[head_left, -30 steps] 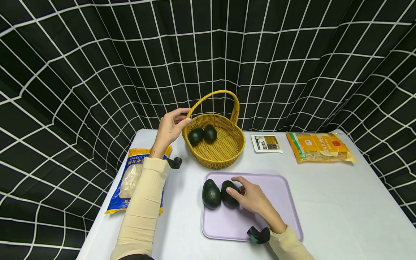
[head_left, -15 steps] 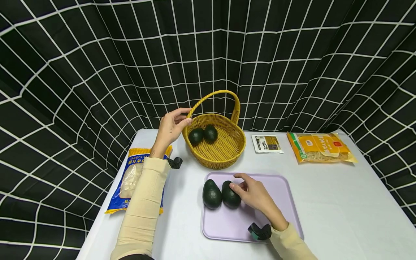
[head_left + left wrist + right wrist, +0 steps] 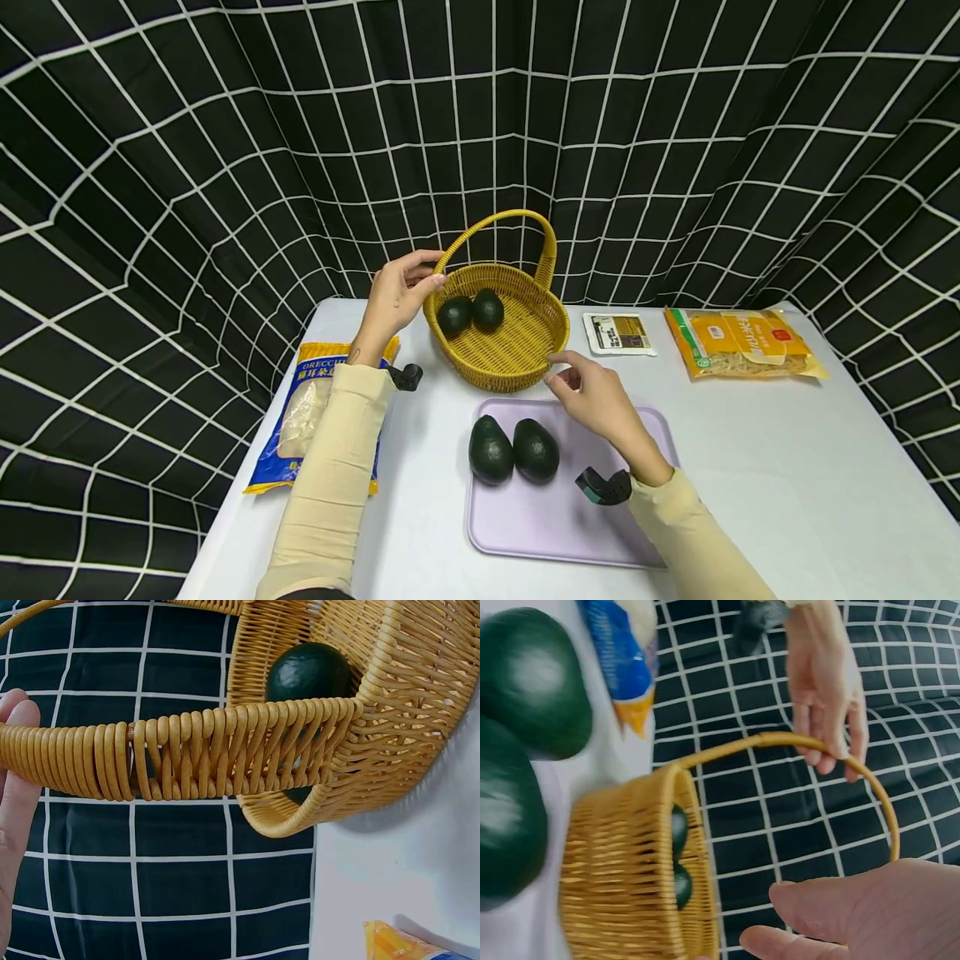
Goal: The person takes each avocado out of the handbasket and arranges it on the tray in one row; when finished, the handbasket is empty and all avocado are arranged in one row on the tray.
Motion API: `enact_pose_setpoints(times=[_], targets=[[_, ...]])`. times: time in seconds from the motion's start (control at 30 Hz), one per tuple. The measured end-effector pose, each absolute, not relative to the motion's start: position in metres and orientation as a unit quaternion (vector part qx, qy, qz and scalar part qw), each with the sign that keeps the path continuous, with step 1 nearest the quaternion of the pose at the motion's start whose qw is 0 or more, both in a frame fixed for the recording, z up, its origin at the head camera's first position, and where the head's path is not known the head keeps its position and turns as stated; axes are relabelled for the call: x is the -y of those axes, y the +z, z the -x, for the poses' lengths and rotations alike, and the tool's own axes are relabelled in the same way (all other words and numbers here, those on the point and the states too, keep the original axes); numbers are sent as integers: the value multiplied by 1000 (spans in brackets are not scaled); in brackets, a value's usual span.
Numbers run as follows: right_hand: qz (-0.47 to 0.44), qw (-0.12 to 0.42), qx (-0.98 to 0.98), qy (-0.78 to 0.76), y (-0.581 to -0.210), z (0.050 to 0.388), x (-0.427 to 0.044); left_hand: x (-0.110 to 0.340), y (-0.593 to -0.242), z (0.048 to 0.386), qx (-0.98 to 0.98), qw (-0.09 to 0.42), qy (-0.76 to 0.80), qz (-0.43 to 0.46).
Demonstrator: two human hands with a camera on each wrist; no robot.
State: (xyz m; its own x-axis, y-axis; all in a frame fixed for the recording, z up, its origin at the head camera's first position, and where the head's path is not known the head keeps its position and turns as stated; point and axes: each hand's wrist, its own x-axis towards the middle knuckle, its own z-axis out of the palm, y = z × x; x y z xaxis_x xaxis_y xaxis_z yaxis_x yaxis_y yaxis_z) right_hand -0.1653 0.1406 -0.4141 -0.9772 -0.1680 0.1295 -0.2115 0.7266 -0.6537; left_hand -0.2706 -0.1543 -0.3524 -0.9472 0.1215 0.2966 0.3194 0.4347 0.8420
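Compared with half a second ago, the right hand (image 3: 600, 400) has left the right avocado (image 3: 536, 451) and has moved farther over, to the near right side of the basket (image 3: 495, 377). Nearest is the lilac tray (image 3: 547, 525), on the white table (image 3: 765, 500); on its left part lies this avocado, just beside the left avocado (image 3: 491, 451). The right hand holds nothing; its thumb and forefinger stand a little apart. Whether they touch the basket's rim, I cannot tell. To the left, a blue and yellow bag (image 3: 300, 421) lies partly hidden by the left forearm. Next comes the basket, with two more avocados (image 3: 488, 311) together at its left side. The left hand (image 3: 396, 292) holds the left side of its raised handle (image 3: 513, 213), thumb and fingers closed around it. To the right are a small flat packet (image 3: 618, 333) and an orange packet (image 3: 750, 343); behind everything hangs a black curtain (image 3: 637, 167) with white grid lines
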Motion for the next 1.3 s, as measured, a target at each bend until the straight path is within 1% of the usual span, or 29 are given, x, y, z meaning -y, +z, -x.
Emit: enact_pose_setpoints(times=[0.33,0.53,0.73,1.07,1.3], targets=[[-110,28,923,368,-392,206,-136,154,-352,270,842,100,-513,133],[-107,1,921,374,-389,225,-132,155,-353,270,844,100,-510,132],[-81,-22,922,378,-388,245,-126,155,-352,270,845,99,-509,131],[-71,-64,924,370,-399,273,-123,155,-354,271,845,103,-507,137],[-64,-72,931,351,-402,293,-117,156,-353,272,843,104,-509,139]])
